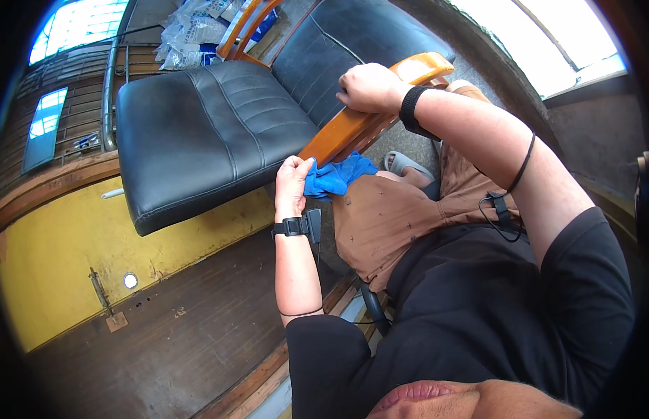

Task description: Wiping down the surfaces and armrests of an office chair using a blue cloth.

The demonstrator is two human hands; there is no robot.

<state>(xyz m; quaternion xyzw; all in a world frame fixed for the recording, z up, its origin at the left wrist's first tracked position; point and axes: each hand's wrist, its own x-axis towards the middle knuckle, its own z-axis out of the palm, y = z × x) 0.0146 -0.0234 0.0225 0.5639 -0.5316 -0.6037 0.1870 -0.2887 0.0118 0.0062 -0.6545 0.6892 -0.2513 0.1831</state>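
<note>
Holding one blue cloth [335,176]: one left hand [291,183]

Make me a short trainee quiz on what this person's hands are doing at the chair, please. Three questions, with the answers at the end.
1. Multiple choice: what does the left hand hold?
A. a screwdriver
B. a blue cloth
C. a plastic bottle

2. True or false: black straps are worn on both of the person's wrists.

3. Fill in the blank: the right hand is at the wooden ____ of the black chair.

Key:
1. B
2. True
3. armrest
</note>
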